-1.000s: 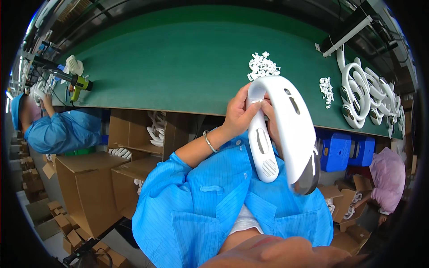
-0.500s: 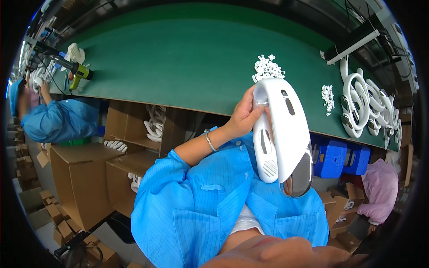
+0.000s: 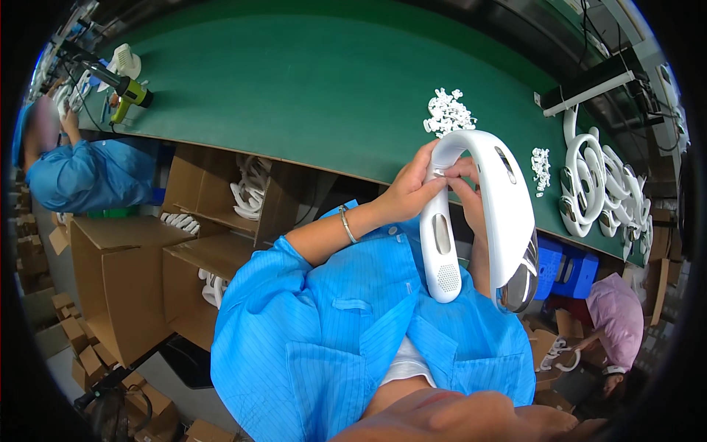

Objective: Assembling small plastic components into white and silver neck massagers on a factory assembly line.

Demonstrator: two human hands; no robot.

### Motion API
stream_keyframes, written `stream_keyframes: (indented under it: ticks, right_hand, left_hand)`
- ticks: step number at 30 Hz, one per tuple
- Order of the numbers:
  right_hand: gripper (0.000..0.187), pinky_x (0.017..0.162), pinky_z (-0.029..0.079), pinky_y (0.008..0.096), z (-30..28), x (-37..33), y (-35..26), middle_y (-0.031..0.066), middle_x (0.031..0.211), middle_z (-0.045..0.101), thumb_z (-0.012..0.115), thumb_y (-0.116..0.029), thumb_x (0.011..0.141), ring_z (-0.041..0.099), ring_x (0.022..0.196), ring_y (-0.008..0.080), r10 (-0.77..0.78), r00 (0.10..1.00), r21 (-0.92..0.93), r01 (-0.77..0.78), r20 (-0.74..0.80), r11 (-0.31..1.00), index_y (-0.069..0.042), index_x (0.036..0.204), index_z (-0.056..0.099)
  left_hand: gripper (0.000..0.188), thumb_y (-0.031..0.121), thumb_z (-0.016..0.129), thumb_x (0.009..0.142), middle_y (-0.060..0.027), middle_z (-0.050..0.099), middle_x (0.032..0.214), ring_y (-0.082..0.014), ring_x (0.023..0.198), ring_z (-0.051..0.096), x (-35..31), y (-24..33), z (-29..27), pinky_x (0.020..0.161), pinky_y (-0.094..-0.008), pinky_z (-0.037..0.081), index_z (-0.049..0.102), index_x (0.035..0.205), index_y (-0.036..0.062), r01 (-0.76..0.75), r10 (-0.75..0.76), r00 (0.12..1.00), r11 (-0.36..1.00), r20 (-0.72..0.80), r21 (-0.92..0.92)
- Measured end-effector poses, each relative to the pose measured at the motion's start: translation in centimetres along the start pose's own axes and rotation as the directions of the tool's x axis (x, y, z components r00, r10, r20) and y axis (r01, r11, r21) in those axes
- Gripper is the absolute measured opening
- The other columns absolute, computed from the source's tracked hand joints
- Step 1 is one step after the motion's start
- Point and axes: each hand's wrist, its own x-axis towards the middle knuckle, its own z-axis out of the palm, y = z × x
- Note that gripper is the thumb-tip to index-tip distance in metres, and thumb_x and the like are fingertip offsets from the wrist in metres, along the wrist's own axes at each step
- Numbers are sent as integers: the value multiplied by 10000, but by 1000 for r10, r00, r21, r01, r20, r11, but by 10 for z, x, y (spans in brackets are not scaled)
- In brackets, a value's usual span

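I hold a white U-shaped neck massager (image 3: 489, 184) in front of my chest, its curved end toward the bench. My left hand (image 3: 409, 190) is closed around the slimmer arm near the bend. That arm has a silver oval plate and a dotted grille. Through the gap of the U comes my right hand (image 3: 470, 193), its thumb and fingers pinched together at the inner side of the same arm, beside my left thumb. What they pinch is too small to make out. Just beyond the bend lies a heap of small white plastic parts (image 3: 449, 112) on the bench.
The green bench (image 3: 294, 81) carries a smaller heap of white parts (image 3: 540, 171) and several stacked massagers (image 3: 589, 180) at right. A green heat gun (image 3: 131, 96) lies at far left. Cardboard boxes (image 3: 136, 283) and blue bins (image 3: 578, 274) stand below. Co-workers are at both sides.
My right hand has come into view inside the U, its fingertips now at the slimmer arm. The massager has turned, so the gap between its arms shows wider. The right-hand co-worker has reached into a box.
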Motion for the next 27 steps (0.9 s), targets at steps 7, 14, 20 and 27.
stream_keyframes:
  ticks: [7, 14, 20, 27]
  right_hand:
    - [123, 710, 473, 284, -2, 5, -4, 88, 825, 618, 650, 78, 709, 591, 785, 179, 107, 992, -36, -105, 61, 994, 14, 814, 639]
    - [203, 721, 461, 272, -11, 8, -6, 80, 899, 628, 634, 19, 758, 586, 827, 155, 112, 975, -13, -112, 191, 994, -1, 960, 631]
    - [238, 727, 457, 268, -2, 2, 2, 80, 925, 627, 628, 5, 769, 584, 843, 151, 152, 983, 99, -162, 107, 982, -3, 1007, 615]
    - [281, 734, 453, 265, 3, -2, 13, 79, 955, 627, 620, -12, 783, 582, 861, 146, 267, 961, 375, -274, 72, 886, -5, 1062, 596]
  left_hand:
    - [571, 64, 452, 910, -154, 404, 1324, -195, 1240, 402, -2, -3, -1, 1027, -336, 339, 185, 1405, -34, 9, -8, 1000, 1000, -17, 16]
    - [547, 77, 443, 928, -157, 418, 1313, -196, 1233, 413, -2, -2, -1, 1024, -336, 343, 194, 1401, -38, -23, 27, 999, 994, -27, 109]
    - [528, 81, 441, 931, -158, 434, 1297, -195, 1209, 440, -1, 4, 1, 1004, -329, 367, 216, 1393, -42, -34, 40, 999, 988, -36, 151]
    - [522, 110, 452, 941, -152, 446, 1285, -177, 1186, 454, 0, 1, 6, 985, -318, 382, 229, 1391, -36, -20, 21, 999, 998, -28, 65]
